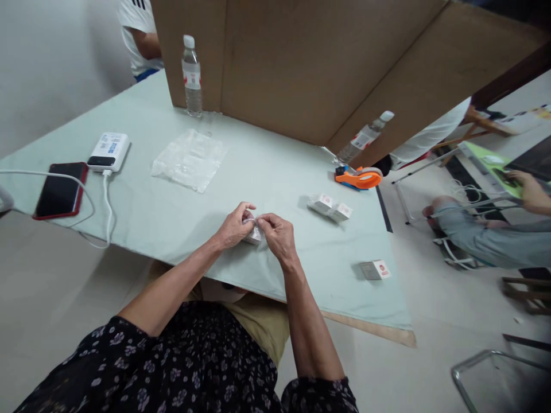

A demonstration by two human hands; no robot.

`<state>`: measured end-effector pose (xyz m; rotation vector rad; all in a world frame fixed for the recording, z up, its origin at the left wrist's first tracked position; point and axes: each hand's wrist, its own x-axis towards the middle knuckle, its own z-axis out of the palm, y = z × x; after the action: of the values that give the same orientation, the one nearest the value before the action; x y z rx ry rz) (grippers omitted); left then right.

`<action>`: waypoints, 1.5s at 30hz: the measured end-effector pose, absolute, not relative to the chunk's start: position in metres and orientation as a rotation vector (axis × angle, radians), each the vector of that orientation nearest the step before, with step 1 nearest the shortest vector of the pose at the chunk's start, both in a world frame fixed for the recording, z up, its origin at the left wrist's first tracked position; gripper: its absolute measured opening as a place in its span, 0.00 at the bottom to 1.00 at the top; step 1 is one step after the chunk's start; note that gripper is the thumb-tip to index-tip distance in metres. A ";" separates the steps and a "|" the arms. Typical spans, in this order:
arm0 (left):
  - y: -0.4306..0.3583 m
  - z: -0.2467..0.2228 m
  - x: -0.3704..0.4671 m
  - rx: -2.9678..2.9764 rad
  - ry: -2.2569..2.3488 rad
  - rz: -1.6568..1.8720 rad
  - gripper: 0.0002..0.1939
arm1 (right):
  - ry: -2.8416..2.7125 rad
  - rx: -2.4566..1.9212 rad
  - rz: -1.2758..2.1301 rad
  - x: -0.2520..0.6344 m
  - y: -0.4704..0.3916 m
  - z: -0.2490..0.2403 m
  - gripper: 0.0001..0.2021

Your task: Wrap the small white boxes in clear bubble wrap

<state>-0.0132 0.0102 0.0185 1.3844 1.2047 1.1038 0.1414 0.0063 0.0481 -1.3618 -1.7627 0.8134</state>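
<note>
Near the table's front edge, a small box in clear plastic wrap (253,236) lies between my two hands. My left hand (236,225) is closed around its left side, with the thumb and index finger over the top. At its upper right, my right hand (278,232) pinches the clear plastic with thumb and fingertips. Both hands partly hide the box. To the right lie two small white boxes wrapped together in clear plastic (330,207). Farther right and closer to me sits a single small white box (375,269).
An orange tape dispenser (359,178) and two water bottles (192,80) stand before a tall cardboard screen (275,69). A flat clear plastic bag (189,160), a white power bank (109,152) with cable and a phone (61,189) lie leftward. Other people sit beyond the table (279,155).
</note>
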 end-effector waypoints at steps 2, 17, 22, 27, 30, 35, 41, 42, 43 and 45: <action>0.009 0.019 -0.014 1.414 1.166 1.073 0.18 | -1.847 -1.289 0.744 0.143 -0.001 0.048 0.10; 0.000 0.024 -0.053 1.803 0.979 0.757 0.36 | -2.245 -1.053 0.490 0.163 -0.014 0.021 0.23; 0.002 0.022 -0.048 1.725 1.024 0.779 0.30 | -2.072 -1.068 0.698 0.164 -0.004 0.023 0.18; 0.017 0.028 -0.047 1.494 0.908 0.700 0.24 | -1.919 -1.117 0.961 0.167 0.008 0.027 0.17; 0.025 0.032 -0.046 1.469 0.892 0.675 0.22 | -1.839 -1.175 1.077 0.169 0.012 0.026 0.16; 0.030 0.034 -0.043 1.477 0.936 0.637 0.19 | -1.850 -1.161 1.062 0.172 0.017 0.023 0.15; 0.028 0.029 -0.041 1.469 0.953 0.643 0.21 | -1.970 -1.119 0.724 0.171 0.011 0.019 0.10; 0.027 0.028 -0.040 1.467 0.959 0.645 0.21 | -1.983 -1.132 0.666 0.170 0.009 0.018 0.10; 0.027 0.028 -0.040 1.469 0.967 0.646 0.21 | -1.992 -1.145 0.622 0.169 0.007 0.017 0.10; 0.025 0.028 -0.040 1.482 0.980 0.647 0.21 | -2.005 -1.173 0.570 0.168 0.004 0.015 0.10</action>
<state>-0.0401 0.0249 0.0278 1.4819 0.9802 0.6473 0.1681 0.0036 0.0153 -1.1726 -2.0049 0.5702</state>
